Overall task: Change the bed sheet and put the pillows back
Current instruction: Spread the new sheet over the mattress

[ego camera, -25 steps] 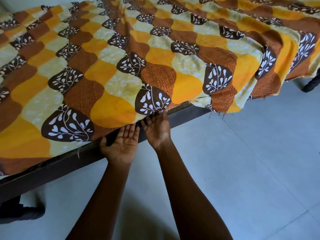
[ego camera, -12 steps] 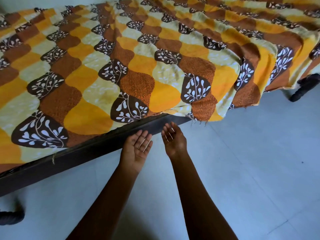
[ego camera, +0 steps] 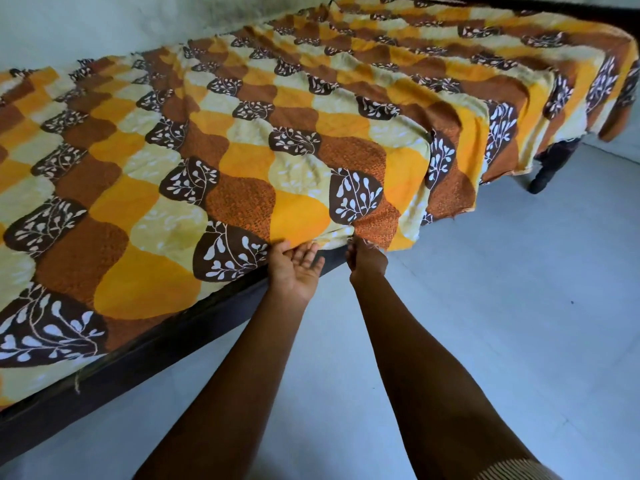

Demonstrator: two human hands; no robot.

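A bed sheet (ego camera: 242, 161) patterned in orange, brown and cream with white leaf prints covers the whole bed. Its near edge is tucked in on the left and hangs loose over the side further right. My left hand (ego camera: 294, 268) lies palm up at the sheet's edge, its straight fingers pushed in under the fabric above the dark bed frame (ego camera: 173, 344). Just to the right, my right hand (ego camera: 365, 259) pinches the frayed hem where the hanging part begins; its fingertips are hidden in the cloth. No pillows are in view.
A dark bed leg (ego camera: 550, 168) stands on the floor at the far right under the hanging sheet. Pale grey floor tiles (ego camera: 502, 306) stretch along the near side of the bed. A light wall (ego camera: 104, 26) runs behind the bed.
Both hands drew back from the sheet edge, slid right along the frame, then reached the fabric again. The view now shows more of the bed's far end.
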